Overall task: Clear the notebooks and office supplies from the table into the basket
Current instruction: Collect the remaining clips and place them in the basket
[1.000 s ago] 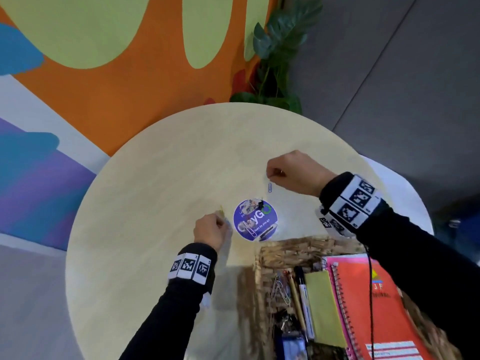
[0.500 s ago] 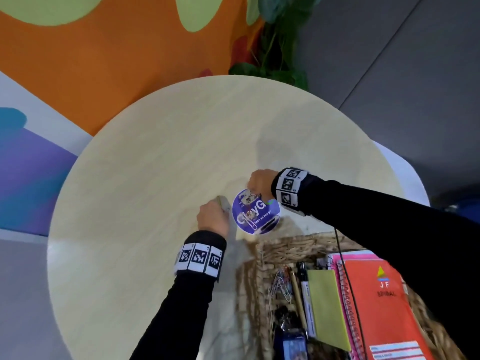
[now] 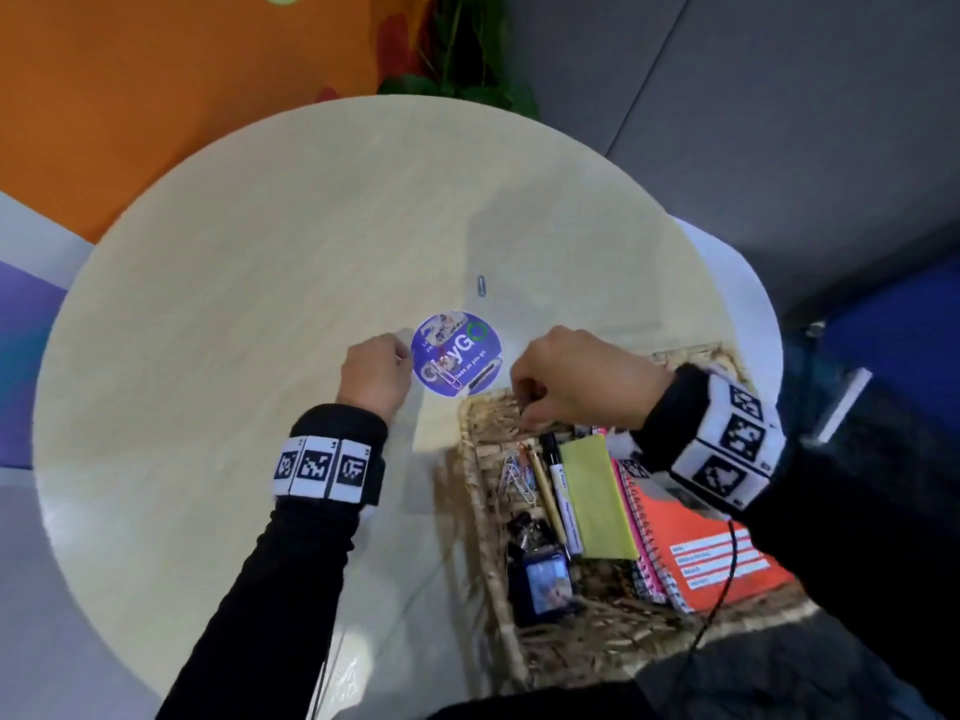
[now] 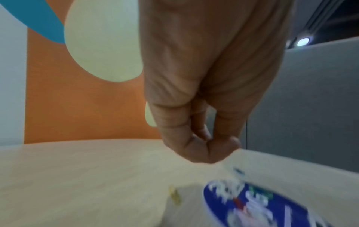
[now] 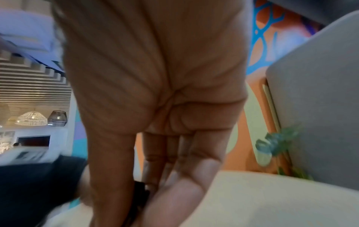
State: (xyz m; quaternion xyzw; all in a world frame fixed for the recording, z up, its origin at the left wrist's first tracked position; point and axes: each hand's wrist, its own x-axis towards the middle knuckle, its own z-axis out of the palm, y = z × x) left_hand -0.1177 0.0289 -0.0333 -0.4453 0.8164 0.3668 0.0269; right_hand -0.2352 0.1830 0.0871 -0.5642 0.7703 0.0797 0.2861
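A wicker basket (image 3: 475,478) stands at the table's near right edge. It holds paper clips (image 3: 517,472), a pen, a marker, a yellow pad (image 3: 597,493) and an orange notebook (image 3: 711,553). My right hand (image 3: 524,407) hovers over the basket's far left corner, its fingertips pinching a small dark item that I cannot identify. My left hand (image 3: 397,350) is curled, with nothing seen in it, just left of a round purple sticker (image 3: 457,353). A blue paper clip (image 3: 481,286) lies on the table beyond the sticker. A yellow clip (image 4: 174,195) lies under my left hand.
The round pale wooden table (image 3: 234,304) is bare to the left and at the far side. A potted plant (image 3: 457,59) stands behind it against an orange wall. Binder clips (image 3: 527,530) and a small dark device (image 3: 545,584) lie in the basket's near part.
My right hand left the blue paper clip, passed over the sticker and came back over the basket's far left corner. My left hand stayed beside the sticker.
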